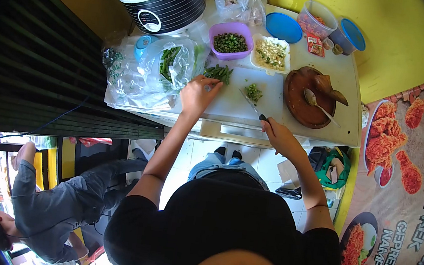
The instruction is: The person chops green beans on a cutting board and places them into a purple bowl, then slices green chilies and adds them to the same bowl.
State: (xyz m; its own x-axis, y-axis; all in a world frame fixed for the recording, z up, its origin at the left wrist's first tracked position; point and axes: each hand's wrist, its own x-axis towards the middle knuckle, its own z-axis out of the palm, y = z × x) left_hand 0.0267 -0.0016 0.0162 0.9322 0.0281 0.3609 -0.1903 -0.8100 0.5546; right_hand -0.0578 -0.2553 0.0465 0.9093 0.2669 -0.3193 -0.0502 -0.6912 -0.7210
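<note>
My right hand [279, 136] is wrapped round the dark handle of a knife [250, 102], whose blade points up and left over the white cutting board [264, 83]. By the blade tip lies a small heap of chopped green beans [252, 92]. My left hand [199, 97] rests at the board's left side with its fingers drawn together, beside a pile of longer green bean pieces [220, 73]. What those fingers hold, if anything, is too small to make out. A clear plastic bag with more green beans [168, 63] sits left of that hand.
Behind the board stand a purple bowl of chopped greens [228, 55] and a white tray of pale cut pieces [270, 68]. A stone mortar [295, 100] with pestle and spoon is right. A rice cooker [160, 1] stands back left. Another person [71, 200] is at lower left.
</note>
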